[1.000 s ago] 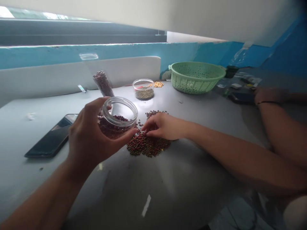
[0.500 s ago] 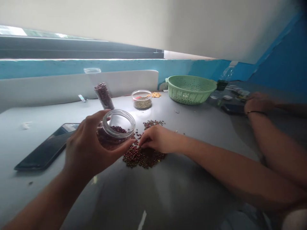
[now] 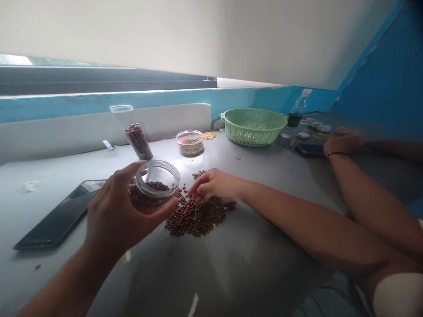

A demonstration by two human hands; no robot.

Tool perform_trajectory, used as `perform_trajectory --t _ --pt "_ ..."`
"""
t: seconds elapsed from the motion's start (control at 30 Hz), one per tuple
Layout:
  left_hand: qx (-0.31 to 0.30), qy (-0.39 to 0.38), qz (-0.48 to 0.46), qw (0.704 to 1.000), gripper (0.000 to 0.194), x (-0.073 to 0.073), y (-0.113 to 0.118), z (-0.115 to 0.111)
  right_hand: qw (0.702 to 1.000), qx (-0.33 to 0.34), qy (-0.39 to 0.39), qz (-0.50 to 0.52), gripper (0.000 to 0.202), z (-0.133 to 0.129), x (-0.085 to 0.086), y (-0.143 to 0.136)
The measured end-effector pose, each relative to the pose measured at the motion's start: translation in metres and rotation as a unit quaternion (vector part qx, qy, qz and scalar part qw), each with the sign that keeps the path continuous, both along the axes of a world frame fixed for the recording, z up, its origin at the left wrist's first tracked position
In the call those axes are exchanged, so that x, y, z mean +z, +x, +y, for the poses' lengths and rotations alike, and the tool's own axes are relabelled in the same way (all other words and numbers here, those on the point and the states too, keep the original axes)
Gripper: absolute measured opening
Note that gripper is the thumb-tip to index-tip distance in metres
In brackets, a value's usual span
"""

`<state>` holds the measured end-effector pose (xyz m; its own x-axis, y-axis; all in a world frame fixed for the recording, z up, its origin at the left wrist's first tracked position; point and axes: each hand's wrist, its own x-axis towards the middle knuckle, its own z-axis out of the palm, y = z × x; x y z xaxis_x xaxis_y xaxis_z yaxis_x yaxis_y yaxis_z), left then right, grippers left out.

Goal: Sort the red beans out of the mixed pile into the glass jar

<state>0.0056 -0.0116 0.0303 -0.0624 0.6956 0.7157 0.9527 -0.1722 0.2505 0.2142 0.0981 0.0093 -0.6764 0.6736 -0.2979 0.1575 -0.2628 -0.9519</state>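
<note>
My left hand (image 3: 115, 207) is wrapped round a clear open-topped jar (image 3: 153, 187) partly filled with dark red beans, its mouth tilted toward me. Just right of the jar, my right hand (image 3: 211, 187) hovers over the back of a loose pile of red and greenish beans (image 3: 194, 218). Its fingers are curled close together; whether a bean is between them is too small to make out. Beyond the jar stands a tall clear container (image 3: 138, 140) with brown-red beans. A round clear tub (image 3: 191, 145) holds small greenish seeds.
A dark phone (image 3: 54, 220) lies at the left. Yellow kernels (image 3: 209, 135) lie behind the tub, beside a green basket (image 3: 254, 127). At the right are a bottle (image 3: 297, 108), another phone (image 3: 309, 150) and another person's arms (image 3: 366, 189).
My right hand has lifted slightly from the pile toward its back edge, and its fingers have loosened, uncovering more beans. The view has shifted slightly; the left hand still holds the jar.
</note>
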Motion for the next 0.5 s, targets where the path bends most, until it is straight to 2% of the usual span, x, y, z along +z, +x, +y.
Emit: perform_trajectory --t 0.13,0.27,0.37,0.5 --pt "0.004 0.002 0.006 1.0 0.081 -0.0023 -0.0037 0.0024 0.999 -0.011 -0.045 0.019 0.026 0.0 0.0013 -0.0008" --pt "-0.002 0.012 0.027 1.0 0.081 -0.005 -0.0073 0.0043 0.998 -0.014 -0.057 0.035 0.021 0.0001 0.0008 0.0004" --pt "-0.005 -0.01 0.018 1.0 0.079 -0.0046 -0.0058 0.0028 0.996 -0.002 -0.066 0.06 0.014 -0.0006 -0.0007 0.0023" --pt "-0.005 -0.016 0.013 1.0 0.079 -0.0041 -0.0057 0.0015 0.99 0.004 -0.102 0.096 0.024 -0.0007 -0.003 0.0034"
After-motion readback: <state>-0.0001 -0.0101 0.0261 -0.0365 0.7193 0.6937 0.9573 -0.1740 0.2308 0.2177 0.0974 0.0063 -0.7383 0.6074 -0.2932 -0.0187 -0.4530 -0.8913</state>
